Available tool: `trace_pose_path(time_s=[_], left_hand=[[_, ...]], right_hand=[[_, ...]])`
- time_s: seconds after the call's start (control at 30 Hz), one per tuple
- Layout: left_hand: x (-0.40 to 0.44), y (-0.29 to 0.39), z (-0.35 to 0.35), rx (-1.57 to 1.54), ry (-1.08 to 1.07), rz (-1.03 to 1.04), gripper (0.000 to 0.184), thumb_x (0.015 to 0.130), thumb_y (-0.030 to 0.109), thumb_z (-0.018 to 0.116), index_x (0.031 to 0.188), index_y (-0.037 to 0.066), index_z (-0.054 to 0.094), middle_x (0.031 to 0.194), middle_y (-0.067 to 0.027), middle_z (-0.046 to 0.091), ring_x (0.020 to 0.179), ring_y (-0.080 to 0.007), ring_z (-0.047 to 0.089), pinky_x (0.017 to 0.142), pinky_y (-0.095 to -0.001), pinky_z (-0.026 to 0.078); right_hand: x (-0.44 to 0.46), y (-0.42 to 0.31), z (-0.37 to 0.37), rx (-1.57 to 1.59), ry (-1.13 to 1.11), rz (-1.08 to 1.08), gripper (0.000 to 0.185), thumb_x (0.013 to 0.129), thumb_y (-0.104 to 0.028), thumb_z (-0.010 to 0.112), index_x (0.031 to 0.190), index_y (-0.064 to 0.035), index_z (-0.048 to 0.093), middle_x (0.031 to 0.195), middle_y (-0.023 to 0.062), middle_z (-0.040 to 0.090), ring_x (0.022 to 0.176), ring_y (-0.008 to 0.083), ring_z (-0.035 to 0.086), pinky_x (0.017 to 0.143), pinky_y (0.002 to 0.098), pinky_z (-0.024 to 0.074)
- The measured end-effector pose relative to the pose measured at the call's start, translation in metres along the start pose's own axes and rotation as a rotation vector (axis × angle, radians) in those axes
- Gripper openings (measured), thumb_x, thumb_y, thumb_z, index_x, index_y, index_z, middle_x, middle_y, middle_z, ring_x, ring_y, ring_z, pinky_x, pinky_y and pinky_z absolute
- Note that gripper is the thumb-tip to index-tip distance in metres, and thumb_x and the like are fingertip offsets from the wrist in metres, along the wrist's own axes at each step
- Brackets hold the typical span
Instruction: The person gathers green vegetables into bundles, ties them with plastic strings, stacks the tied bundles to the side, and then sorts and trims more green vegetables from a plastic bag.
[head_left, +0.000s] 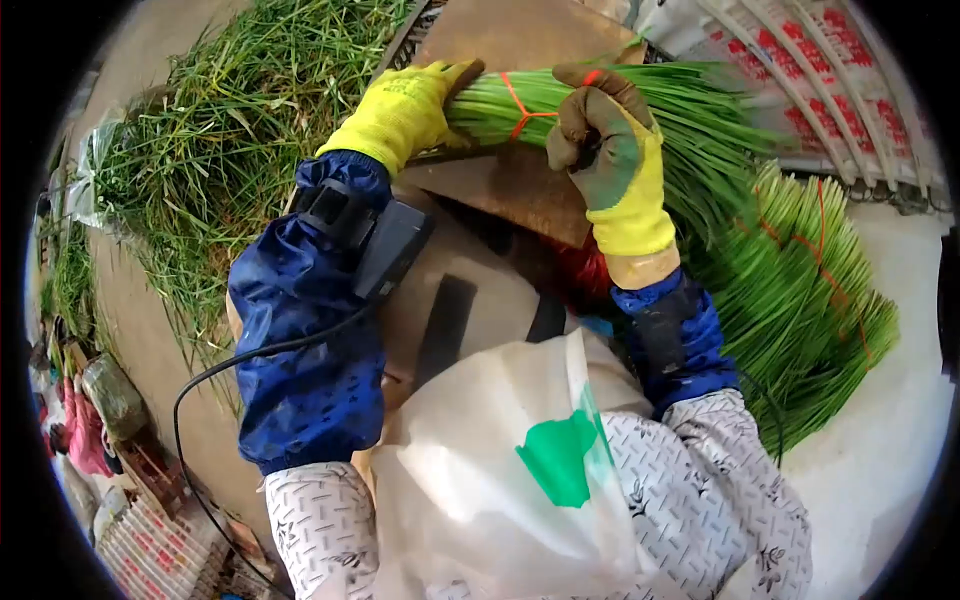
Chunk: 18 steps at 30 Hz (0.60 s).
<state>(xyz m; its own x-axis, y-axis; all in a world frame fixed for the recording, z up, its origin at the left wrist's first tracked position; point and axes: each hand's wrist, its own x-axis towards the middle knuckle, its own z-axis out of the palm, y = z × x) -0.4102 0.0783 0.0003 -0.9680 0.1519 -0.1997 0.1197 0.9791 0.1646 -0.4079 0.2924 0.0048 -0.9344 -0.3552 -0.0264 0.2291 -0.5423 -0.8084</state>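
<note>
A bundle of long green chives [545,92] lies across a brown board [530,190], with its pale cut ends toward the left. My left hand [415,108], in a yellow glove with a dark palm, is closed around the cut-end side. A red band [517,105] circles the stalks just right of that hand, and a strand of it runs toward my right hand [612,150]. The right glove's fingers are curled over the bundle, pinching the band; a bit of red shows at the fingertips. Beyond this hand the loose leaf tips fan out to the right.
More banded chive bundles [800,290] are stacked at the right on a pale surface [905,300]. A large heap of loose green leaves [230,130] sits at the left. Red-printed white sacking [820,80] lies at the upper right. A black cable [230,365] loops from my left forearm.
</note>
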Motion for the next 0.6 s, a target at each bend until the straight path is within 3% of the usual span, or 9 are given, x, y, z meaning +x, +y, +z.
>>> trace_pose_path(time_s=[0.1,0.17,0.2,0.27,0.37,0.43,0.5,0.53,0.6], left_hand=[[0.002,0.016,-0.014,0.164,-0.019,-0.166,0.099,0.062,0.031,0.084,0.145,0.024,0.031,0.141,-0.0085,0.044,0.13,-0.0347,0.039,0.105,-0.0481,0.034],[0.003,0.023,-0.006,0.206,0.278,-0.085,0.1,0.061,0.041,0.083,0.145,0.02,0.031,0.143,-0.009,0.041,0.133,-0.0349,0.035,0.11,-0.049,0.029],[0.008,0.032,-0.006,0.18,0.376,-0.066,0.101,0.061,0.044,0.082,0.145,0.018,0.031,0.144,-0.0092,0.04,0.134,-0.0342,0.034,0.111,-0.0487,0.027],[0.023,0.044,0.0,0.184,0.433,-0.056,0.097,0.064,0.051,0.079,0.142,0.012,0.037,0.142,-0.0104,0.043,0.134,-0.0336,0.034,0.112,-0.0493,0.022],[0.048,0.04,0.042,0.083,0.552,-0.091,0.089,0.066,0.046,0.077,0.139,0.009,0.04,0.138,-0.0127,0.045,0.13,-0.0357,0.036,0.112,-0.0493,0.021],[0.043,0.04,0.049,0.183,0.436,-0.146,0.082,0.069,0.042,0.074,0.137,0.009,0.043,0.136,-0.0133,0.046,0.128,-0.0357,0.038,0.111,-0.0497,0.021],[0.051,0.03,0.057,0.202,0.481,-0.096,0.071,0.074,0.035,0.068,0.135,0.009,0.045,0.131,-0.0134,0.05,0.124,-0.0357,0.041,0.11,-0.0507,0.022],[0.047,0.036,0.039,0.108,0.346,-0.134,0.085,0.064,0.04,0.077,0.136,0.008,0.044,0.136,-0.0147,0.045,0.13,-0.0342,0.037,0.113,-0.0485,0.02],[0.038,0.045,0.013,-0.062,0.26,-0.142,0.089,0.066,0.051,0.075,0.137,0.008,0.043,0.131,-0.0139,0.048,0.124,-0.0338,0.041,0.111,-0.0507,0.023]], right_hand=[[0.035,-0.002,-0.003,-0.081,-0.062,-0.089,0.025,0.093,-0.01,0.047,0.11,0.0046,0.057,0.069,0.0055,0.05,0.053,0.016,0.049,0.049,0.0289,0.0423],[0.066,-0.001,-0.007,-0.377,-0.132,-0.265,0.025,0.094,-0.01,0.046,0.111,0.0037,0.057,0.07,0.0056,0.049,0.054,0.0154,0.05,0.05,0.0279,0.0431],[0.083,0.002,-0.011,-0.326,-0.157,-0.283,0.024,0.094,-0.01,0.045,0.109,0.0024,0.059,0.072,0.0055,0.052,0.055,0.0148,0.051,0.05,0.0274,0.0433],[0.095,-0.011,0.014,-0.157,-0.01,-0.106,0.015,0.086,-0.011,0.056,0.089,-0.0001,0.066,0.066,0.0114,0.058,0.05,0.0159,0.056,0.05,0.0325,0.0457],[0.105,-0.003,0.007,-0.671,-0.236,-0.396,0.022,0.094,-0.01,0.046,0.106,0.0008,0.061,0.071,0.0048,0.054,0.054,0.0143,0.052,0.051,0.0269,0.0432],[0.1,0.028,-0.005,-0.847,-0.314,-0.649,0.02,0.092,-0.01,0.046,0.101,0.0002,0.061,0.067,0.0051,0.055,0.052,0.0141,0.052,0.05,0.0256,0.0417],[0.085,0.035,-0.003,-0.629,-0.225,-0.506,0.021,0.091,-0.01,0.046,0.105,0.0013,0.059,0.066,0.0051,0.053,0.051,0.0149,0.05,0.049,0.0264,0.0403],[0.084,0.024,-0.001,-0.523,-0.137,-0.291,0.024,0.091,-0.009,0.046,0.11,0.0024,0.056,0.064,0.0032,0.047,0.048,0.0142,0.044,0.047,0.0272,0.0372],[0.096,0.009,-0.008,-0.129,-0.035,0.033,0.029,0.091,-0.008,0.046,0.116,0.0046,0.053,0.06,-0.0014,0.028,0.044,0.0111,0.026,0.044,0.0279,0.0278]])
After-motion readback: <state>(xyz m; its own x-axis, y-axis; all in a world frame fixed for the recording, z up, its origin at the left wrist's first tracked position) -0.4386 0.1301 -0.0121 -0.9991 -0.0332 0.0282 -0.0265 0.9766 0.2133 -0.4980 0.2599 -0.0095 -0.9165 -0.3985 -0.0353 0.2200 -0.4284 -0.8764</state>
